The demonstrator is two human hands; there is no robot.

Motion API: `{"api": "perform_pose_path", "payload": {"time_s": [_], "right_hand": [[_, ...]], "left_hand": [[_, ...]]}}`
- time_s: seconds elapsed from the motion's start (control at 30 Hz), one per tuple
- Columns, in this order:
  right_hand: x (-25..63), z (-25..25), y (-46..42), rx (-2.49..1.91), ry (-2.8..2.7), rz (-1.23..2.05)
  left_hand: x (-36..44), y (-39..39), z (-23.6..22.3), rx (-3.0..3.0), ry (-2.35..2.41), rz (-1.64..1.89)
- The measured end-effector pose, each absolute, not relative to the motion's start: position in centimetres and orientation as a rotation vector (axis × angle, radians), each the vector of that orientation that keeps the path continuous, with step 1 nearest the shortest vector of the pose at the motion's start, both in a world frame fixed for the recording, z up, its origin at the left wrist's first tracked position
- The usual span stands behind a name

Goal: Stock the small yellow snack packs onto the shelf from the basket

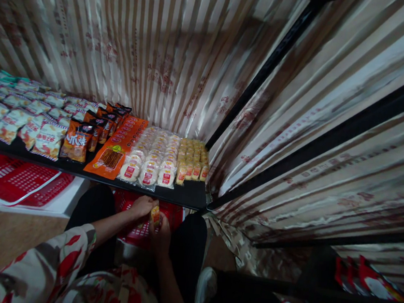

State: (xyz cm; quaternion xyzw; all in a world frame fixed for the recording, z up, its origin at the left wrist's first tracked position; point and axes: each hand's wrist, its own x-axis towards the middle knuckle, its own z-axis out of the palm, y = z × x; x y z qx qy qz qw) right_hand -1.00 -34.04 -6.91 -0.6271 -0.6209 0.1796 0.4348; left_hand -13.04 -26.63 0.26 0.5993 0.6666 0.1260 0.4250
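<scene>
Between my two hands is a small yellow snack packet (155,216) with a red-and-orange label. My left hand (141,207) pinches its upper end, and my right hand (160,238) has its fingers closed round the lower side. Both hands are just in front of the black shelf (167,196), over a red plastic basket (176,214) between my knees. Similar small yellow packets (195,170) stand in tight rows at the shelf's right end. Beside them are rows of round white wrapped crackers (148,175), then a flat orange bag (116,149).
Black-and-orange snack bags (76,143) and pale snack bags (51,138) fill the shelf further left. Another red basket (13,176) lies below at left. A black post (261,75) rises at the shelf's right corner, before striped curtains (184,47). Red packages (370,277) sit at lower right.
</scene>
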Motion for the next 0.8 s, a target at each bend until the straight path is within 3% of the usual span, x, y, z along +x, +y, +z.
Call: {"api": "perform_pose_path", "payload": {"time_s": [0.23,0.8], "right_hand": [[-0.8,-6.5,-33.8,-1.574,-1.529,0.386],[-0.2,-5.6,-33.2,-1.614,-1.337,0.299]], "left_hand": [[-12.2,-26.5,1.2,1.474,1.627,0.38],[-10.6,-26.2,-1.5,1.28,1.326,0.688]]}}
